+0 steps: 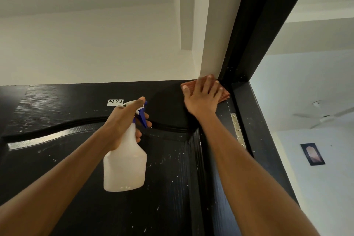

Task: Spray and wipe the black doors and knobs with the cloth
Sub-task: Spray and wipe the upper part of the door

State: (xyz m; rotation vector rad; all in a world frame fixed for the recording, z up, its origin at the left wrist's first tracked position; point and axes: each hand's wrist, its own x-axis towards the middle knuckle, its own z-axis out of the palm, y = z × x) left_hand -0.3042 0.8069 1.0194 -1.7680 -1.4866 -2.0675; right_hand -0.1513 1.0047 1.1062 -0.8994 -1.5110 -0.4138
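Observation:
A black panelled door (76,159) fills the lower left, flecked with white specks. My left hand (124,120) grips the neck of a white spray bottle (125,168) with a blue trigger, held in front of the door's upper panel. My right hand (204,95) lies flat with straight fingers on an orange-brown cloth (225,95), pressing it against the door's top right corner beside the frame. No knob is in view.
The black door frame (254,44) runs up and to the right, with a brass hinge (237,130) below the cloth. A small white label (115,102) is stuck near the door's top. Through the opening are a ceiling fan (325,116) and a wall picture (312,153).

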